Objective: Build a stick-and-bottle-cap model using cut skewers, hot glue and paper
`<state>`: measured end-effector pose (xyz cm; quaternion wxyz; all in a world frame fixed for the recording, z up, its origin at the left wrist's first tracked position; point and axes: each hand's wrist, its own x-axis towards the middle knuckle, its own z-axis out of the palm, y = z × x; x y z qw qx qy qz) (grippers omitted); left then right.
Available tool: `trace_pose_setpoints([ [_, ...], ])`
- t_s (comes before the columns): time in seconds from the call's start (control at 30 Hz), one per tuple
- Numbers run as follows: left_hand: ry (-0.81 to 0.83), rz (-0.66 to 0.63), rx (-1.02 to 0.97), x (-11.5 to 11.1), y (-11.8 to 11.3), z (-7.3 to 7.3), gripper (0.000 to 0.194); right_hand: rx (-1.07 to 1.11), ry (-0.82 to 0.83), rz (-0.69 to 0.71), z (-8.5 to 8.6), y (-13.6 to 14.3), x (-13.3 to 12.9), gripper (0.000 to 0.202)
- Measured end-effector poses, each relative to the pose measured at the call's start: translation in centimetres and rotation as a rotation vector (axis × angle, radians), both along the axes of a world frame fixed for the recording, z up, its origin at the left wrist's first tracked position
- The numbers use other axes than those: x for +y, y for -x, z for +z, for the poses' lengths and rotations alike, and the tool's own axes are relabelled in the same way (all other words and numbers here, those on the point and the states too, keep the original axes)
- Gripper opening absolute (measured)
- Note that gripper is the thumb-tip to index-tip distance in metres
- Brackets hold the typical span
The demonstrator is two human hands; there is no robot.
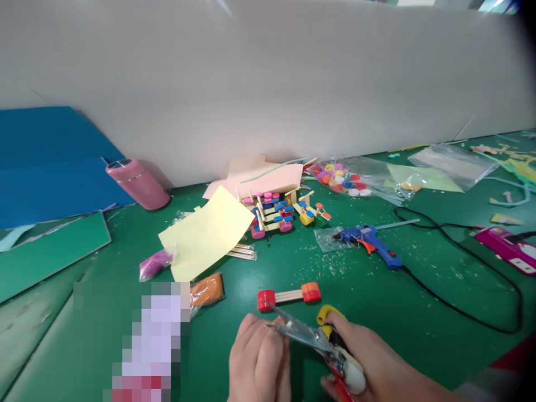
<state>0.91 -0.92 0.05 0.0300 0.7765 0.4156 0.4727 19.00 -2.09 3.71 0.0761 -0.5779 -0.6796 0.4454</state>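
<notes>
Scissors with yellow and red handles (307,336) are in my right hand (368,357), blades spread and pointing left. My left hand (259,360) is closed beside the blade tips; a small pale piece shows between the blades, and what the fingers grip is mostly hidden. Just beyond my hands lies a stick piece (288,296) with red caps at its left end and orange caps at its right. Farther back stand several small stick-and-cap models (272,215) in pink, blue and yellow.
A blue glue gun (377,245) with a black cord lies right, near a magenta power strip (506,248). Behind is a bag of coloured caps (339,178). Yellow paper (209,231), an orange wrapped packet (207,289) and a pink bottle (138,184) are left.
</notes>
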Motion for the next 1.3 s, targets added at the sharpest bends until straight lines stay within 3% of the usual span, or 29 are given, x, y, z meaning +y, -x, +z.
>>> trace_pose_setpoints([
  [0.13, 0.279, 0.027, -0.099, -0.6, 0.2, 0.5, 0.016, 0.042, -0.047, 0.016, -0.1, 0.0, 0.4, 0.042],
  [0.27, 0.446, -0.023, -0.098, -0.5, 0.6, 1.1, 0.015, 0.041, -0.05, 0.018, -0.2, -0.3, 0.2, 0.033],
  [0.37, 0.421, -0.062, -0.091, -0.2, 0.6, 1.3, 0.017, 0.025, -0.058, 0.03, -0.5, -0.3, 0.2, 0.025],
  [0.43, 0.384, -0.017, -0.111, -0.1, 0.5, 1.1, 0.014, 0.017, -0.073, 0.034, -0.8, -0.2, 0.5, 0.024],
  [0.6, 0.437, 0.054, -0.242, -0.3, 0.0, 0.6, 0.012, -0.016, -0.059, 0.045, -1.0, 0.1, 1.3, 0.041],
  [0.77, 0.615, -0.086, -0.406, 0.0, 0.5, 1.2, 0.014, -0.044, -0.069, 0.046, -0.3, -0.1, 1.4, 0.036],
  [0.93, 0.814, -0.2, -0.42, 0.3, 1.2, 1.3, 0.018, -0.043, -0.048, 0.126, -0.4, -0.6, 1.6, 0.029],
  [1.07, 0.72, -0.142, -0.399, 0.3, 0.7, 0.7, 0.013, -0.056, -0.067, 0.122, -1.1, -0.6, 1.6, 0.019],
  [1.17, 0.649, -0.111, -0.384, 0.3, 0.5, 0.6, 0.012, -0.047, -0.094, 0.052, -1.5, -0.6, 1.5, 0.028],
  [1.3, 0.795, -0.189, -0.459, 0.5, 1.1, 0.6, 0.014, -0.008, -0.078, 0.049, -1.4, -0.8, 1.4, 0.039],
])
